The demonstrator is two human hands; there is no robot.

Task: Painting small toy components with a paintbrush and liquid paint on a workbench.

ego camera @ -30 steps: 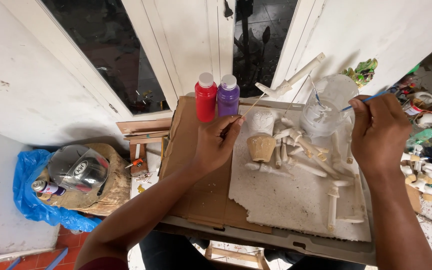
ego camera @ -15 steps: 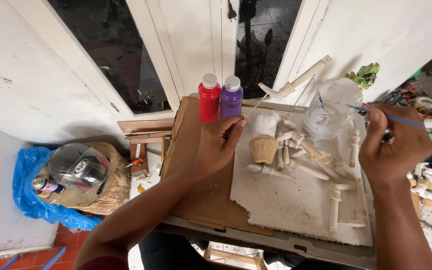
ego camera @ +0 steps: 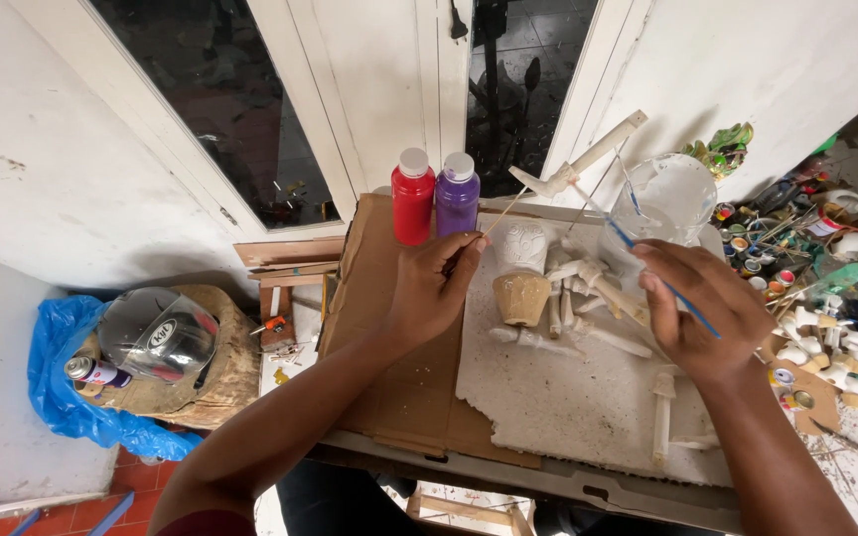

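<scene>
Single head-worn view. It looks steeply down and forward from above the worktop (ego camera: 588,417), at close range. White doors lie toward 12 o'clock, the person's forearms enter from 6 o'clock, and a helmet (ego camera: 156,333) sits at 9 o'clock.

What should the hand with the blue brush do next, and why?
Probably bring the thin blue-handled brush across to the white piece on the thin wooden stick. The right hand holds the brush just clear of the clear plastic cup, while the left hand holds the stick up, ready.
</scene>
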